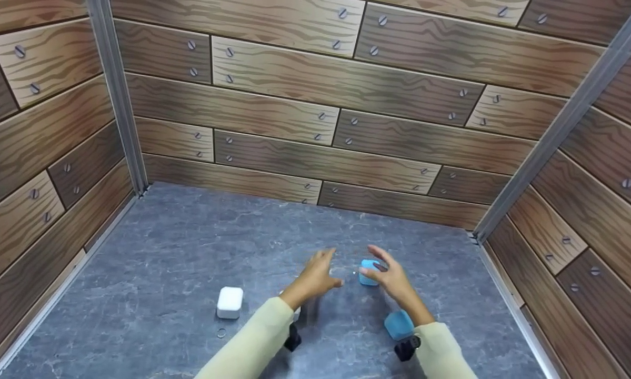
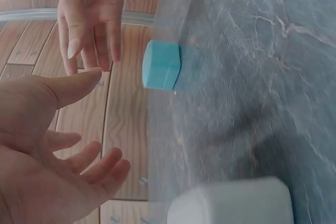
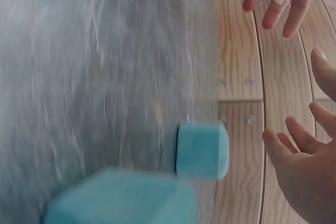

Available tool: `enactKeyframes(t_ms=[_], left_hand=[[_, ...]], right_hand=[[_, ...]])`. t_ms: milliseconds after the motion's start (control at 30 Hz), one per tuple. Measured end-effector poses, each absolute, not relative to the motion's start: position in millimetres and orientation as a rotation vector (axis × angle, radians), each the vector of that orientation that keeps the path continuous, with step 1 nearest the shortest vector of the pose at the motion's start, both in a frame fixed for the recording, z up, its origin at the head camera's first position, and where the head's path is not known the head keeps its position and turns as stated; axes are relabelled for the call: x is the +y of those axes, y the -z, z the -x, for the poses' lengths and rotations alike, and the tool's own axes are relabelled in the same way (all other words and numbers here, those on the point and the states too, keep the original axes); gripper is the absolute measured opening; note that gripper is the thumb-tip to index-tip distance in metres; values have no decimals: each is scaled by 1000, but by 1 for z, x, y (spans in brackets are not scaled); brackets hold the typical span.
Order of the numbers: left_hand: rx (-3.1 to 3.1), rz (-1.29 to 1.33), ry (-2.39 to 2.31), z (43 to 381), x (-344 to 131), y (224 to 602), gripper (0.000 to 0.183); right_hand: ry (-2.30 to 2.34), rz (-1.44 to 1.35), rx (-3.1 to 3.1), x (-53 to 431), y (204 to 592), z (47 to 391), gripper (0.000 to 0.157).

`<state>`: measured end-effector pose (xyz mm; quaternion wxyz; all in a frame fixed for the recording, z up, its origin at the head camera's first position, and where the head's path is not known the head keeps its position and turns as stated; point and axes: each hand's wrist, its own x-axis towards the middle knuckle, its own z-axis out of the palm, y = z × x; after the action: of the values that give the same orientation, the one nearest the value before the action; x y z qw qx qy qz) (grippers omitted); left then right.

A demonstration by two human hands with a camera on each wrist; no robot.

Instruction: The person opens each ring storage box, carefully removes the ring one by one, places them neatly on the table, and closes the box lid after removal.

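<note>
While the left hand (image 1: 315, 276) and right hand (image 1: 392, 278) hover empty, thumbs well apart from fingers, the squarish, round-cornered far blue box (image 3: 202, 150) sits right of centre, its heading and long axis unclear; a near blue box (image 1: 399, 325) and, left, a smooth white box (image 1: 230, 302) share the pale-veined grey tabletop (image 1: 189, 252).

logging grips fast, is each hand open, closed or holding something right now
Left hand: open, holding nothing.
Right hand: open, holding nothing.
</note>
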<state>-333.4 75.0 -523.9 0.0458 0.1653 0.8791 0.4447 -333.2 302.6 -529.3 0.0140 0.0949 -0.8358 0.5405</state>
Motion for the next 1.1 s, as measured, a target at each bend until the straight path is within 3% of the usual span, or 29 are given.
enactKeyframes(t_ms=[233, 767, 1100], left_hand=[[2671, -527, -1351, 345, 101, 526, 85], [2610, -440, -1346, 365, 148, 550, 83], [2453, -377, -1588, 372, 163, 564, 81]], right_hand=[[-1644, -268, -2641, 329, 524, 338, 72], [-1487, -61, -2841, 354, 558, 362, 76], [-1571, -167, -2875, 360, 562, 365, 76]])
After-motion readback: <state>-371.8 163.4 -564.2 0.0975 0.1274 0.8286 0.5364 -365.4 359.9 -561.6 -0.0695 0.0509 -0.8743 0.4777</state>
